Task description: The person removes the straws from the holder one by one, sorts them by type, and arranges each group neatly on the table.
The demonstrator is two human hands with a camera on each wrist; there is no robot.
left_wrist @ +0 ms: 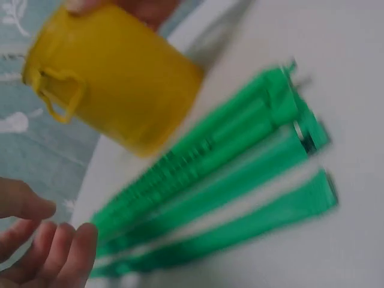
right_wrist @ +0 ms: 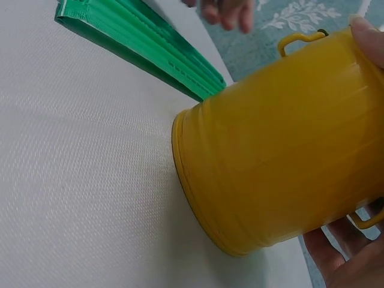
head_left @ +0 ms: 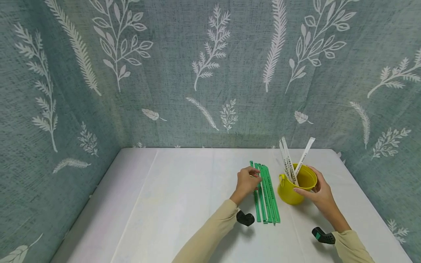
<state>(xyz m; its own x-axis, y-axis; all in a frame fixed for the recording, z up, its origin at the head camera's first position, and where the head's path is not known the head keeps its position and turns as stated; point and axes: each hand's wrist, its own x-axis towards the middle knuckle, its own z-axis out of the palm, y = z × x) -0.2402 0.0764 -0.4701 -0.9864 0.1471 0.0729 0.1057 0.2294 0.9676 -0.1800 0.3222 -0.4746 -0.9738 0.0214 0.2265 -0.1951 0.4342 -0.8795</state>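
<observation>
Several long, slim green packets (head_left: pixel 270 197) with dark print lie side by side on the white table. Over their left part is my left hand (head_left: pixel 246 182), its fingers loosely bent; in the left wrist view, thumb and fingers (left_wrist: pixel 81 255) stand apart with nothing between them. To the right of the packets is a small yellow bucket (head_left: pixel 289 194) with looped side handles. My right hand (head_left: pixel 323 197) grips it near the rim, thumb in front and fingers round the far right side. Several slim white printed packets (head_left: pixel 287 160) stick up out of the bucket, leaning apart; their lower ends are hidden.
The table (head_left: pixel 184 197) has a white cover. Behind it and at both sides hangs a grey-green cloth (head_left: pixel 177 73) with white leaf patterns. A black device (head_left: pixel 245 218) sits at my left wrist and another black device (head_left: pixel 323 236) at my right.
</observation>
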